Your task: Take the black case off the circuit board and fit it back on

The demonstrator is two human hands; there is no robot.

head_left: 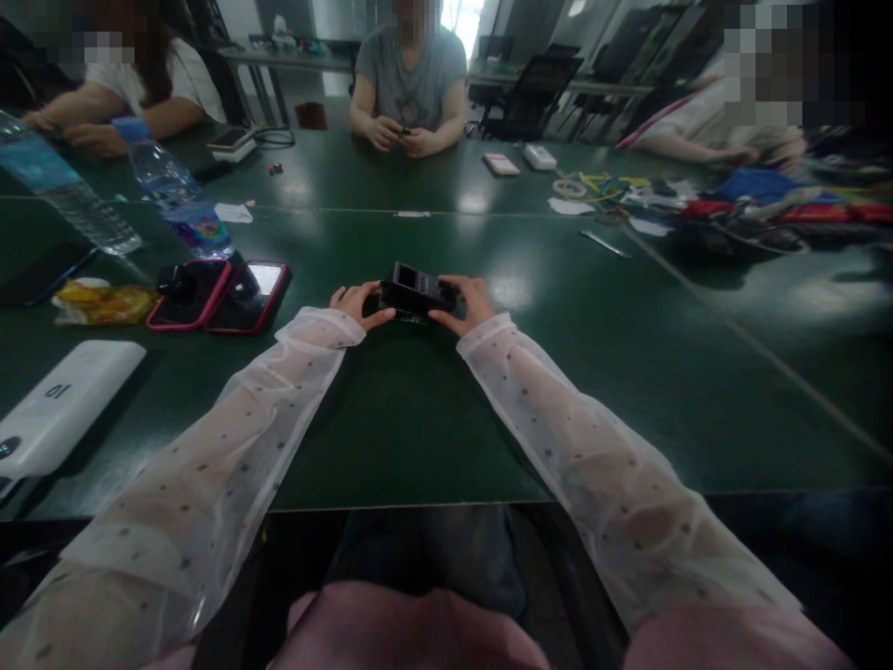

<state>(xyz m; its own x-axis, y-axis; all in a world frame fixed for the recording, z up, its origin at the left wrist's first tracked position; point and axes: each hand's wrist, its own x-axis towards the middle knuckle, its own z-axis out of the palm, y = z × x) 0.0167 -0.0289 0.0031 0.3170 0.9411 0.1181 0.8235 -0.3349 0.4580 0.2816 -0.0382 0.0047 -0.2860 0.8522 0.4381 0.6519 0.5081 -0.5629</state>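
A small black device with a little screen and a few buttons (pixel 417 287) is held between both hands at the middle of the table. Fingers of my left hand (pixel 361 304) grip its left end, the thumb along the near side. At the other end, my right hand (pixel 469 302) pinches it with thumb and fingers. The device is tilted, its screen side facing up and towards me. Beneath its near edge shows a thin strip that may be a circuit board; its details are too small to tell. Sheer dotted sleeves cover both my forearms.
To the left are a white power bank (pixel 76 400), two red-edged phones (pixel 249 298), a yellow packet (pixel 104 302) and water bottles (pixel 174 191). A metal tool (pixel 605 244) and tangled cables (pixel 600 189) lie to the right. Several people sit around the green table (pixel 628 391).
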